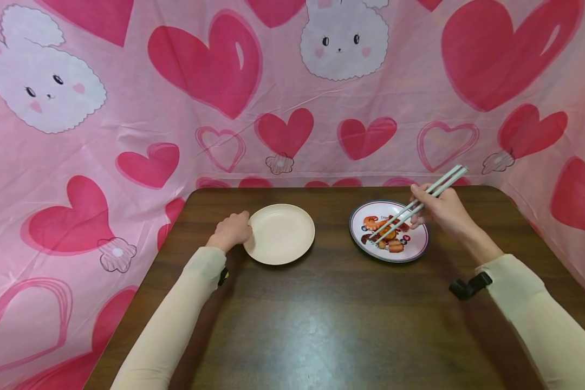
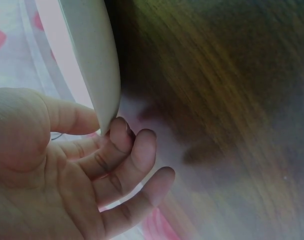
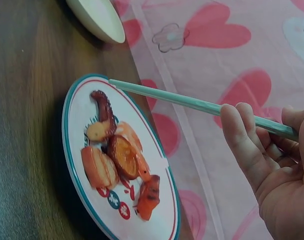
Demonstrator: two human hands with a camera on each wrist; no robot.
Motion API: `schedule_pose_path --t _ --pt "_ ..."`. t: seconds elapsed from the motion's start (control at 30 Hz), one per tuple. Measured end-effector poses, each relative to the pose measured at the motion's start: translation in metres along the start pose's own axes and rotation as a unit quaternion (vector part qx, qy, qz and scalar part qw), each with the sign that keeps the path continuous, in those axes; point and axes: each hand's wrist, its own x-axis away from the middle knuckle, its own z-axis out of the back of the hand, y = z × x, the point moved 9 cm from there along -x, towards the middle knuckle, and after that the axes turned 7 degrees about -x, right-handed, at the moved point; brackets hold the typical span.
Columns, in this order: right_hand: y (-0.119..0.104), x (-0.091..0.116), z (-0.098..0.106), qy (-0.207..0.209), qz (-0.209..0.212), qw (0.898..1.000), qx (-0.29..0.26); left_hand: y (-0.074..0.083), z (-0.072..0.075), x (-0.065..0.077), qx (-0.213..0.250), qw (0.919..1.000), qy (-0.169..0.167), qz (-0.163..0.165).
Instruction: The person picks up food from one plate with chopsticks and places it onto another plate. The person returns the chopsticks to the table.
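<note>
your left hand [image 1: 231, 231] pinches the plate [image 1: 280, 234] by its rim, likely steadying it; your right hand [image 1: 442, 210] grips chopsticks [image 3: 187, 102] mid-length, likely keeping fingers off the food [image 3: 123, 156]

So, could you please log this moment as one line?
left hand: pinches cream plate | right hand: holds chopsticks over patterned plate | patterned plate: holds food pieces

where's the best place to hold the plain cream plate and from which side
The plain cream plate is probably best held by its rim, from the left, thumb above and fingers below: its wall slopes up from the table, and the left hand pinches there.
</note>
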Motion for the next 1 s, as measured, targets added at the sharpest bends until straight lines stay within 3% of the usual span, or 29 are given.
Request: schedule_pose_path --t 0.5,1.0 --pt "0.006 -0.008 0.021 0.005 0.0 1.0 -0.015 0.0 0.0 0.0 -0.002 1.0 0.002 0.001" --pt "0.014 -0.012 0.022 0.024 -0.002 1.0 -0.011 0.001 -0.001 0.0 -0.004 1.0 0.005 0.0"
